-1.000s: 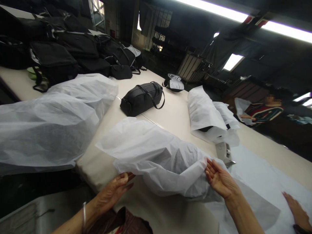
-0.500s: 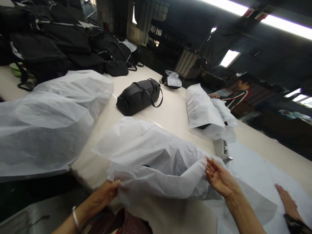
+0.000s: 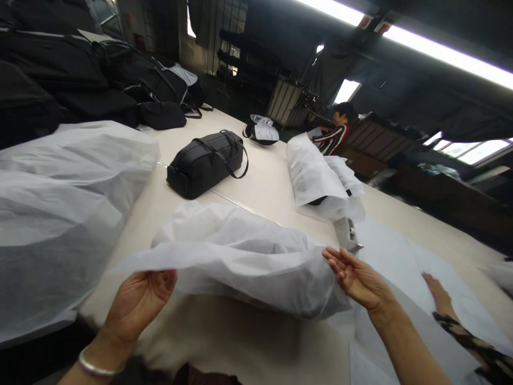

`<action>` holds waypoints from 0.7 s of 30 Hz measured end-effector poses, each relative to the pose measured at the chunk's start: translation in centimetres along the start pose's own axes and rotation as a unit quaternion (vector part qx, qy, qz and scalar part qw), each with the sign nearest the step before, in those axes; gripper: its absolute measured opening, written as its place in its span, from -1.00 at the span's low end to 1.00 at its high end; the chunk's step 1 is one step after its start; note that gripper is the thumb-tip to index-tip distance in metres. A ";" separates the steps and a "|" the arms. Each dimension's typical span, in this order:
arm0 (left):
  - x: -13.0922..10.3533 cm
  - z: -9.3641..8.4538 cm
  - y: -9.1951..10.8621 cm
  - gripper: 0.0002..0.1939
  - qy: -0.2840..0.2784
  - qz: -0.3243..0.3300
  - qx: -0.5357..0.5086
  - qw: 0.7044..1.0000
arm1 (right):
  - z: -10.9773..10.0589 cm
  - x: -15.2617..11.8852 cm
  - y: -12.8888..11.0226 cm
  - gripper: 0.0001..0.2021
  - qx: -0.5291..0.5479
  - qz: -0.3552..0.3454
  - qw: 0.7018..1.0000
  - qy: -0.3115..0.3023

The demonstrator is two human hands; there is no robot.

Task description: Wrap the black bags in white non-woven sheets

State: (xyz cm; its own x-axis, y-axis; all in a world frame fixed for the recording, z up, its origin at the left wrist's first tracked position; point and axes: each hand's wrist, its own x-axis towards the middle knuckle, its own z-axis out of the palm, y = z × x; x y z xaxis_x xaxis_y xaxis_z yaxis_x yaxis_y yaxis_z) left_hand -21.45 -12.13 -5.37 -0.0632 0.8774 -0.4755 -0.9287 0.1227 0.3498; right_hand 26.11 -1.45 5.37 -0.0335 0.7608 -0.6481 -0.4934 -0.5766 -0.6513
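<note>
Closed grip: thumb and fingers of the left hand (image 3: 138,302) pinch the near edge of a crumpled white sheet (image 3: 240,264), which lies on the pale tabletop (image 3: 266,187) directly before the person. A silvery bracelet (image 3: 98,366) circles that wrist. With palm turned up and fingers extended, the right hand (image 3: 357,279) touches the sheet's right end; whether its fingers grip the material, one cannot tell. To the left lies a large white-covered bundle (image 3: 52,203). At the right, another person's hand (image 3: 437,293) rests on a flat white sheet (image 3: 395,259), and a grey device (image 3: 343,233) stands just beyond the right fingertips. Farther across, a black bag (image 3: 204,168) with looped handles sits left of a white-wrapped bundle (image 3: 315,174). Behind it are an open bag (image 3: 263,131) with a silvery lining and, leftward, a heap of dark bags (image 3: 76,75). A person in a striped top (image 3: 333,140) is near the tabletop's far side.
</note>
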 end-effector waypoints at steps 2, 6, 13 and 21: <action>1.7 2.9 -0.6 -0.58 0.022 0.037 -0.058 0.997 | -0.2 0.7 0.0 -0.69 0.019 -0.001 1.000 -0.011; 3.3 6.9 -2.4 -0.72 0.044 0.129 0.011 0.991 | -0.7 2.1 0.6 -0.70 0.054 0.006 0.998 -0.026; 4.9 15.6 -6.8 -0.33 -0.224 0.326 0.561 0.727 | -0.3 2.0 1.2 -0.75 0.071 0.002 0.997 -0.010; 8.3 22.2 -13.7 -0.84 -0.350 0.309 0.834 0.294 | -1.3 0.5 2.7 -0.59 0.020 -0.151 0.984 -0.088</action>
State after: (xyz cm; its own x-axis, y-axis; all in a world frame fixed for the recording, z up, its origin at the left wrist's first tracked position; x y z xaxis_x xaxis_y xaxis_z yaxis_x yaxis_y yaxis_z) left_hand -1.11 3.77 3.81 0.6017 0.7795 0.1743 0.6882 -0.6167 0.3822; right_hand 25.91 -3.01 2.80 -0.0282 0.9373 -0.3474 -0.5372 -0.3073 -0.7855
